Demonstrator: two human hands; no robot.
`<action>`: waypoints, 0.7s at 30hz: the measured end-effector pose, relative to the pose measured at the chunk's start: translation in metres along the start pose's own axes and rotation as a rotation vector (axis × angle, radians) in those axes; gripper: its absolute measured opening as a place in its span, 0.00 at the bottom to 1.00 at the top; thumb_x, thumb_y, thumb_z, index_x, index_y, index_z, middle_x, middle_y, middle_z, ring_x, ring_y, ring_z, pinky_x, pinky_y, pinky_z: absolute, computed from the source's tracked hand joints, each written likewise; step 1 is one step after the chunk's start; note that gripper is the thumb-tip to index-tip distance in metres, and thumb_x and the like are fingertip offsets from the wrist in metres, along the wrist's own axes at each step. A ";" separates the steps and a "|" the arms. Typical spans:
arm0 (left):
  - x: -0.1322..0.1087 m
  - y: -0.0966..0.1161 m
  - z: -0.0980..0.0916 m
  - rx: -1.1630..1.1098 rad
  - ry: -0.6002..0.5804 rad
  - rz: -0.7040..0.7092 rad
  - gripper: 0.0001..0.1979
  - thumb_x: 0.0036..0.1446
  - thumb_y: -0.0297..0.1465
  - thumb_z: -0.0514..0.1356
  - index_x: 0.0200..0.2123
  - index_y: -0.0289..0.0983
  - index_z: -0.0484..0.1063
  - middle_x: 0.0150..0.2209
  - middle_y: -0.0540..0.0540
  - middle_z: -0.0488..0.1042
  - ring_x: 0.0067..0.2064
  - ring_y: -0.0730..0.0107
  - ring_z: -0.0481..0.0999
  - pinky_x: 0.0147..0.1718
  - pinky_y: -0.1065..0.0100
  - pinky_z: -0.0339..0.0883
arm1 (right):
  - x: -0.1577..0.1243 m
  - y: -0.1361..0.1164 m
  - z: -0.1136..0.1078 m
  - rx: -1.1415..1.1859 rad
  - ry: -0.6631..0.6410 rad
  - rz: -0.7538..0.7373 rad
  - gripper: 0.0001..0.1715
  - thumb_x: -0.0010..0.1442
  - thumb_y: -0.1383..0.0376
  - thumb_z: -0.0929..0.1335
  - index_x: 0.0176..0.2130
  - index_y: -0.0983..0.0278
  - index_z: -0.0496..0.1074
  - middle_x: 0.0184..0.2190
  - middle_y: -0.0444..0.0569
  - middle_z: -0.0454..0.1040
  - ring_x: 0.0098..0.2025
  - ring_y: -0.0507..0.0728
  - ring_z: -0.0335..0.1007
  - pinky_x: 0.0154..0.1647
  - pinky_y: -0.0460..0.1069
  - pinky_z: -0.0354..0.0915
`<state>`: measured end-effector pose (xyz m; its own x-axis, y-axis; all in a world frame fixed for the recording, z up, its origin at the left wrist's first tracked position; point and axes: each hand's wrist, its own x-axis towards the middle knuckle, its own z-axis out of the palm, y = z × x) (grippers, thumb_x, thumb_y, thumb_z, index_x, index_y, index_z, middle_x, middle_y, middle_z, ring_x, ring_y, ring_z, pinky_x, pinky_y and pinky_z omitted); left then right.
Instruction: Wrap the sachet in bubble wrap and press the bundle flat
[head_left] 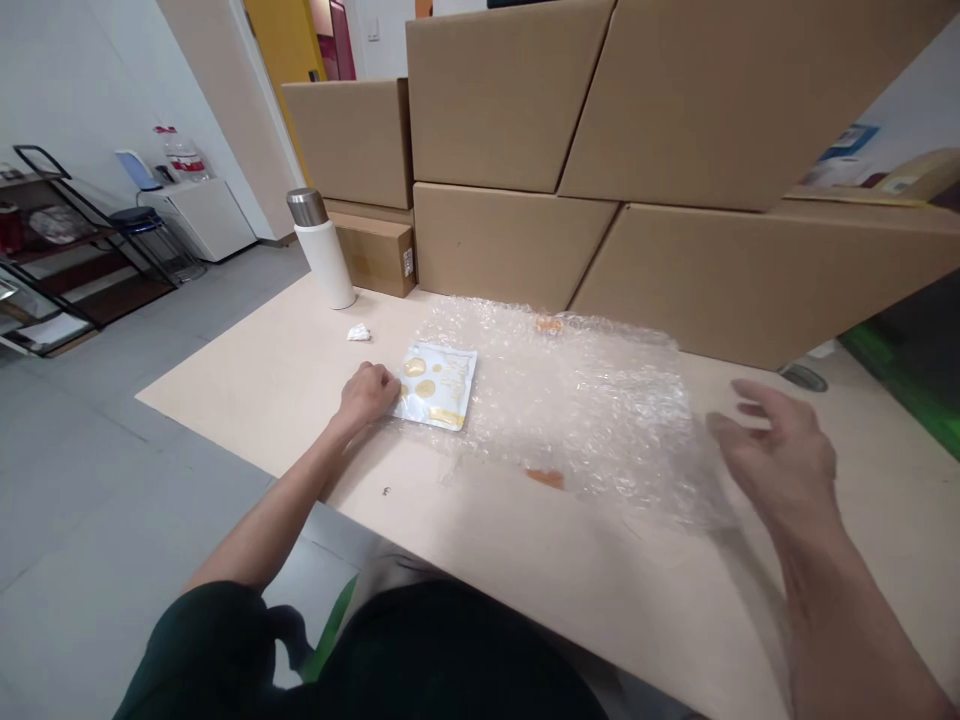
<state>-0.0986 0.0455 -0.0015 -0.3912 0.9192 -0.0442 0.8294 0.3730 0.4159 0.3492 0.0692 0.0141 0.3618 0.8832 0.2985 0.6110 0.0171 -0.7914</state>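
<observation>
A white foil packet with gold oval prints lies on the left end of a sheet of clear bubble wrap. My left hand is closed at the packet's left edge, its fingertips partly hidden; whether it also grips the wrap I cannot tell. Just past the wrap's right end, my right hand is raised a little, slightly blurred, with thumb and fingers apart and nothing between them. Two bits of orange tape show at the wrap's near and far edges.
Large cardboard boxes are stacked along the table's back. A white bottle with a steel cap stands at the back left, beside a small carton. A crumpled white scrap lies in front of it. The table's left edge drops to a grey floor.
</observation>
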 end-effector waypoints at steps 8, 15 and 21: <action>0.010 -0.005 -0.003 -0.119 -0.012 -0.024 0.15 0.51 0.41 0.61 0.40 0.38 0.72 0.32 0.43 0.77 0.37 0.57 0.75 0.34 0.65 0.61 | -0.070 -0.118 0.120 0.094 -0.730 -0.736 0.20 0.66 0.59 0.63 0.55 0.62 0.71 0.57 0.57 0.71 0.60 0.66 0.63 0.62 0.64 0.57; 0.006 -0.002 -0.013 -0.434 -0.078 0.078 0.17 0.49 0.47 0.59 0.25 0.38 0.65 0.21 0.52 0.67 0.23 0.72 0.65 0.23 0.72 0.56 | -0.096 -0.128 0.185 0.065 -0.849 -0.541 0.21 0.71 0.52 0.59 0.51 0.60 0.71 0.53 0.54 0.72 0.57 0.61 0.64 0.59 0.58 0.56; -0.029 0.057 -0.025 -0.763 -0.142 0.325 0.21 0.57 0.50 0.59 0.31 0.37 0.68 0.30 0.48 0.73 0.30 0.70 0.70 0.29 0.71 0.64 | -0.089 -0.116 0.163 0.671 -0.940 0.011 0.25 0.67 0.46 0.61 0.49 0.59 0.74 0.52 0.52 0.75 0.52 0.60 0.70 0.51 0.54 0.65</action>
<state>-0.0501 0.0370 0.0466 -0.0831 0.9924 0.0911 0.3746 -0.0536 0.9256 0.1318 0.0648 -0.0078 -0.4742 0.8804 -0.0022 0.0121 0.0041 -0.9999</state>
